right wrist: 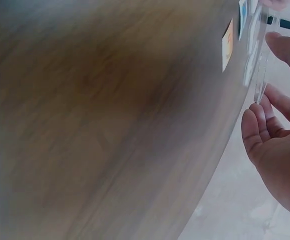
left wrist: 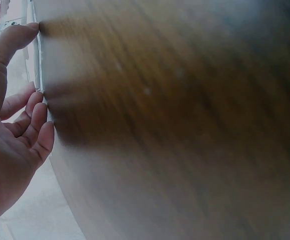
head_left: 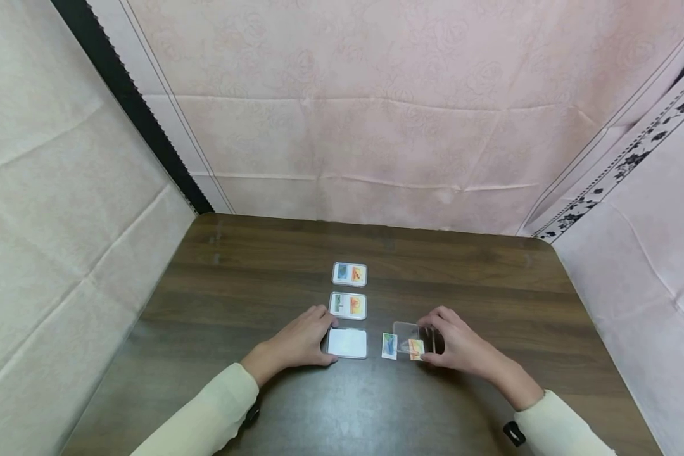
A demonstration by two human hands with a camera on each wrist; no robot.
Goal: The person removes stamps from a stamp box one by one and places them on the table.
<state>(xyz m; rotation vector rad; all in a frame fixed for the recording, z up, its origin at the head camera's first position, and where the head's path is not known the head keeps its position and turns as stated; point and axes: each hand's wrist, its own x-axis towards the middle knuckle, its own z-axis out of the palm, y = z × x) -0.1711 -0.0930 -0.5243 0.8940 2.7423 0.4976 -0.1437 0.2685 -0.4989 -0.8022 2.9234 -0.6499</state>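
Note:
My left hand (head_left: 299,339) grips a flat clear case with a white insert (head_left: 348,343) by its left end, thumb on the near side and fingers on the far side. In the left wrist view the thumb and fingertips meet the thin edge of this case at the tabletop. Thumb and fingers of my right hand (head_left: 456,342) hold a clear plastic lid (head_left: 406,332), raised above the table in the right wrist view. Beneath and beside it lie a blue-green stamp-like picture (head_left: 389,346) and an orange stamp-like picture (head_left: 415,349), the latter partly behind the lid.
Beyond the white-insert case, two more clear cases lie in a column, a nearer one (head_left: 348,306) and a farther one (head_left: 349,274), each showing two small pictures. The dark wooden table (head_left: 251,253) is bordered by pale cloth (head_left: 342,139) at the back and sides.

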